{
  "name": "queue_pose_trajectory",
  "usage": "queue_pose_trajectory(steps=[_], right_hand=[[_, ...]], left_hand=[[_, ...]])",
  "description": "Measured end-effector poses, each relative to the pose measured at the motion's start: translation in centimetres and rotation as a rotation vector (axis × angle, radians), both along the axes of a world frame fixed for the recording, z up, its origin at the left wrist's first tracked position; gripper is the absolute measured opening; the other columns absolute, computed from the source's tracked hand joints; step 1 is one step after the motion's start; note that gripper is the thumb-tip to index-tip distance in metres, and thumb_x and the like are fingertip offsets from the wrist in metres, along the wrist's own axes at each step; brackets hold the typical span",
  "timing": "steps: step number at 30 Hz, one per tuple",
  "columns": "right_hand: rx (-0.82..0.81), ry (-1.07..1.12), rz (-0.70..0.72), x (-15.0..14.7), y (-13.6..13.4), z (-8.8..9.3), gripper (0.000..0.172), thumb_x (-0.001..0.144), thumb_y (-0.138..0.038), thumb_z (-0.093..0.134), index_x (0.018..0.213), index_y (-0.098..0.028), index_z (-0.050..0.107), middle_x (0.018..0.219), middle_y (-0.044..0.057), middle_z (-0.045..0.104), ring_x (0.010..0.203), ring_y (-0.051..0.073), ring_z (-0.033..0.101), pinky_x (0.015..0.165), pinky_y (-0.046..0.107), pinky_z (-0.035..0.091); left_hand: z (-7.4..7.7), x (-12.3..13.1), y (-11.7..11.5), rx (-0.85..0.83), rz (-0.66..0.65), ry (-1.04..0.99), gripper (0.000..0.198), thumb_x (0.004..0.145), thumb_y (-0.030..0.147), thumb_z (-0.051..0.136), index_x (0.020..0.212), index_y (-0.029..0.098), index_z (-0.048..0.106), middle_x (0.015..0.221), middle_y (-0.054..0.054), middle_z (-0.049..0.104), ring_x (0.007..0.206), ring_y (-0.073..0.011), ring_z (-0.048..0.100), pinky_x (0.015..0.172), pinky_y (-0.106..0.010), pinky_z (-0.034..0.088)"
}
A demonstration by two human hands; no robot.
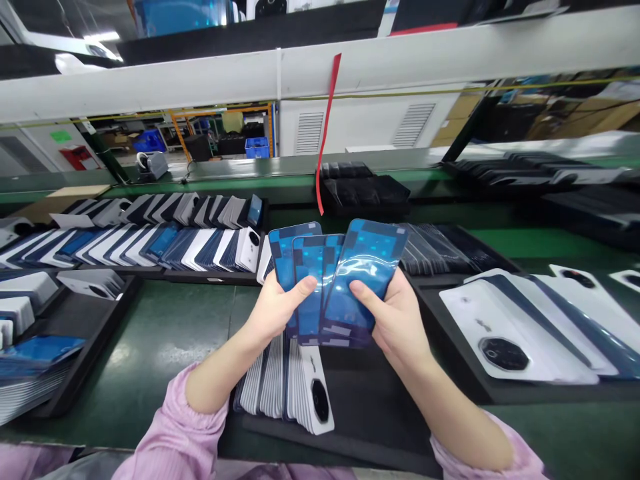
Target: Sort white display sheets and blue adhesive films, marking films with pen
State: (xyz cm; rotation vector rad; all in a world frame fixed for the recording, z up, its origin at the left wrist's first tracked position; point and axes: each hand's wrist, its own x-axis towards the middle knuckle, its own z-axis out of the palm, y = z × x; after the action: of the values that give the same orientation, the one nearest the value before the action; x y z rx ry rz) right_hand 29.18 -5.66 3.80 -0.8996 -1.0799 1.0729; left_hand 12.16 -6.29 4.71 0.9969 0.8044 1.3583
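Several phone back covers with blue film [311, 287] are fanned out between my two hands, above a black tray. My left hand [274, 303] grips the left side of the fan, its thumb lying across the blue face. On the right side, my right hand [395, 313] pinches the frontmost cover [367, 267], thumb on top and fingers behind. Under the held covers, a row of white phone back covers [287, 387] leans in the black tray [370, 407]; the end one shows a black oval camera area. The far ends of this row are hidden behind the held covers.
More trays of white and blue covers [125, 247] stand to the left and at the back. White covers [510, 333] lie fanned in a tray on the right. A red strip [329, 133] hangs from the white beam [210, 77] ahead. Green worktop [175, 347] shows at left.
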Motion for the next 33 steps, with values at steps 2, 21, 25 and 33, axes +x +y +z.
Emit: queue_pose_trajectory(steps=[2,21,25,33], right_hand=[[-0.002,0.037,-0.064,0.2,0.3,0.0,0.047,0.072,-0.048,0.086,0.107,-0.024,0.065,0.108,0.007,0.075,0.099,0.028,0.073,0.089,0.045,0.061],[0.045,-0.095,0.162,-2.1,-0.3,-3.2,0.050,0.072,-0.055,0.085,0.105,-0.023,0.064,0.103,0.007,0.075,0.093,0.026,0.072,0.087,0.042,0.060],[0.068,-0.128,0.010,-3.1,-0.5,-4.5,0.044,0.073,-0.053,0.082,0.096,-0.023,0.059,0.093,0.005,0.072,0.085,0.024,0.071,0.083,0.042,0.060],[0.058,-0.177,0.342,-3.6,-1.0,-4.9,0.051,0.084,-0.058,0.070,0.113,-0.030,0.039,0.123,0.008,0.056,0.117,0.025,0.062,0.095,0.044,0.056]], left_hand=[[-0.1,-0.1,0.1,0.039,-0.004,0.035,0.057,0.070,0.054,0.085,0.110,0.016,0.072,0.112,-0.011,0.077,0.111,-0.0324,0.071,0.101,-0.045,0.054],[-1.2,1.1,0.2,0.172,0.050,0.254,0.099,0.065,0.042,0.091,0.148,0.022,0.041,0.140,-0.014,0.054,0.129,-0.0312,0.054,0.109,-0.039,0.043],[-0.8,0.9,-0.9,0.342,0.154,0.364,0.126,0.054,0.023,0.096,0.156,0.033,0.024,0.151,-0.013,0.041,0.135,-0.0315,0.047,0.111,-0.041,0.040],[0.2,0.4,-0.6,0.402,0.145,0.558,0.051,0.078,0.023,0.075,0.127,0.028,0.062,0.136,-0.010,0.051,0.129,-0.0310,0.049,0.113,-0.044,0.040]])
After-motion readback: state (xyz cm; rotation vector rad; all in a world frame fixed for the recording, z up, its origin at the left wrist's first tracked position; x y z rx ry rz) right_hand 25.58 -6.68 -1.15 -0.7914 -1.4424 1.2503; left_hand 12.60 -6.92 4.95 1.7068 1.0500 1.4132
